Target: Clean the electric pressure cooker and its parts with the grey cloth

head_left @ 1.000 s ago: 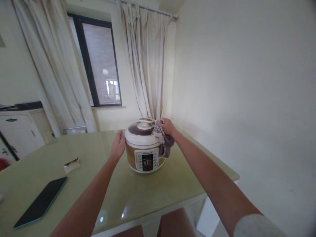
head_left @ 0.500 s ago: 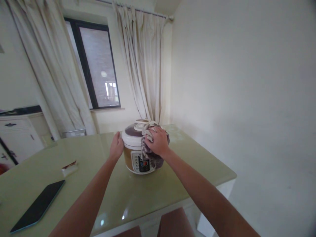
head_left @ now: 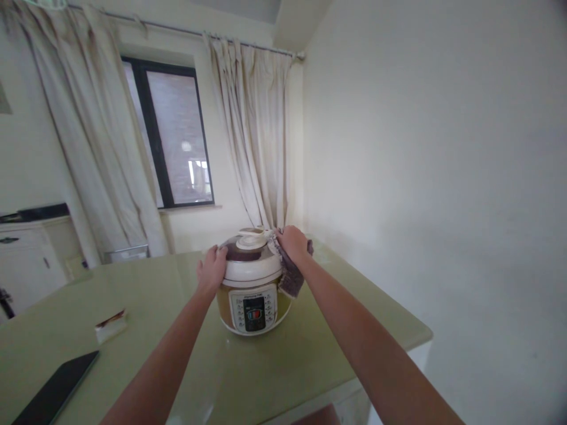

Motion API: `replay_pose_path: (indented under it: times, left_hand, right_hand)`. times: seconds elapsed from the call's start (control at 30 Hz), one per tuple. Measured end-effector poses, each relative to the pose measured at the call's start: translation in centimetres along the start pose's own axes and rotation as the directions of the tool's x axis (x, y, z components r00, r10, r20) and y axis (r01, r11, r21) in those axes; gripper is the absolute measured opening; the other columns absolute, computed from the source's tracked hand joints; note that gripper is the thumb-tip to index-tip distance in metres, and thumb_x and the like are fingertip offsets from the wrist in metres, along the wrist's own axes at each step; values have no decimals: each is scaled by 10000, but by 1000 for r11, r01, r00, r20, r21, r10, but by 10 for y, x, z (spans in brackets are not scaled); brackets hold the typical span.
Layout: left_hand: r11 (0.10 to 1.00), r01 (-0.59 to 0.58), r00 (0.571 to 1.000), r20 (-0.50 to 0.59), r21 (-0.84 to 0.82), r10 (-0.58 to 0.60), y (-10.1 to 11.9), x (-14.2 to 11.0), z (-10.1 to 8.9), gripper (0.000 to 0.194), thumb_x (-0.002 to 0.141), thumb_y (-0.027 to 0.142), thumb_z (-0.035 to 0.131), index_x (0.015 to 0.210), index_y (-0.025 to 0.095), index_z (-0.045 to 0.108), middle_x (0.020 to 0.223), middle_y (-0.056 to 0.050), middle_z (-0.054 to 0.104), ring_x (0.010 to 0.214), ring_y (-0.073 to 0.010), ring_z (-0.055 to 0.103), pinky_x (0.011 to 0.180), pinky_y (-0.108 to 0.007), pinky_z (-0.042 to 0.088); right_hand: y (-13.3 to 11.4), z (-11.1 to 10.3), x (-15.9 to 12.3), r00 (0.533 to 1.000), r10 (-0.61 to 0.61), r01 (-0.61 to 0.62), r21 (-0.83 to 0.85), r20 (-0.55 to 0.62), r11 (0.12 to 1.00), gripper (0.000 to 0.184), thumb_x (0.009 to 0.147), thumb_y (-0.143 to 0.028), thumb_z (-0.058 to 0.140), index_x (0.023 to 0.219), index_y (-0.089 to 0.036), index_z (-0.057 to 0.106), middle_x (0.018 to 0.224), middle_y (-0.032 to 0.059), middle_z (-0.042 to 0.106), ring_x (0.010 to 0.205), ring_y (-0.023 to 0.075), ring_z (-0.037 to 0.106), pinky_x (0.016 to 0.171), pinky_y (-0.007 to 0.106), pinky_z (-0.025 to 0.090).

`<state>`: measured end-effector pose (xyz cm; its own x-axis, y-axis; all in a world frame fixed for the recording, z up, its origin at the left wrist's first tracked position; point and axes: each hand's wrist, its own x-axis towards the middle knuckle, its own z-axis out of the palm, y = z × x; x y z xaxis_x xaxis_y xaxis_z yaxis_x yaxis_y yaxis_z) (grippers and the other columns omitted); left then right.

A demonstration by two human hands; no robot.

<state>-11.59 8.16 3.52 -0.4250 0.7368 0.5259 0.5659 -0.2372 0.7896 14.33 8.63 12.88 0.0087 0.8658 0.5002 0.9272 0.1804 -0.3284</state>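
I am viewing the round white-and-gold cooker (head_left: 253, 273) sitting inside the near and right edges of the glossy green tabletop (head_left: 283, 369), room stretching left toward the flat black slab (head_left: 55, 386); panel lettering is proving too small to read. Since last frame, my right hand (head_left: 293, 243), fingers clamped on crumpled purple-grey cloth (head_left: 292, 278), is baring the panel; my left hand (head_left: 211, 270) is touching the lid higher, grip unclear.
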Motion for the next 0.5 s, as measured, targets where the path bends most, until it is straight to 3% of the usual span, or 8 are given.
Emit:
replay_pose_path:
  times: [0.1, 0.23, 0.33, 0.4, 0.5]
  left_hand:
    - [998, -16, 998, -57, 64, 20, 12, -6, 5, 479, 960, 348, 462, 1355, 190, 681, 1543, -160, 604, 1543, -362, 416, 1315, -631, 137]
    - [986, -157, 988, 26, 61, 155, 24, -7, -1, 478, 905, 268, 443, 1266, 213, 751, 1468, -93, 677, 1481, -318, 507, 1317, -532, 261]
    - [955, -274, 954, 162, 114, 254, 37, -5, -8, 469, 862, 249, 473, 1215, 227, 782, 1383, -54, 734, 1445, -304, 549, 1288, -474, 344]
    - [939, -301, 939, 224, 164, 262, 45, -6, -12, 466, 864, 261, 485, 1225, 223, 776, 1344, -61, 755, 1361, -304, 621, 1242, -452, 410]
    - [910, -317, 939, 227, 267, 260, 56, -10, -16, 450, 897, 276, 479, 1250, 212, 751, 1318, -94, 761, 1271, -317, 670, 1152, -448, 486]
  right_hand:
    - [-16, 5, -46, 994, -50, 49, -17, -94, 999, 445, 1065, -478, 464, 1071, -163, 778, 1127, 184, 743, 1074, 300, 697, 932, 392, 516]
    - [-30, 8, -84, 917, -351, 354, -18, -189, 935, 382, 962, -547, 614, 1066, -207, 752, 1194, 144, 715, 1165, 310, 625, 1021, 406, 469]
    - [-29, 2, -69, 914, -387, 392, 20, -117, 920, 373, 957, -547, 616, 1007, -206, 757, 1105, 114, 740, 1079, 275, 657, 941, 354, 486]
    - [-22, -2, -45, 945, -326, 328, 47, -32, 944, 378, 978, -540, 595, 983, -205, 770, 1051, 107, 761, 1000, 253, 687, 860, 322, 492]
    - [-10, -3, -5, 981, -181, 176, 63, 67, 982, 395, 984, -536, 614, 1009, -184, 791, 1039, 143, 780, 965, 269, 715, 803, 324, 490]
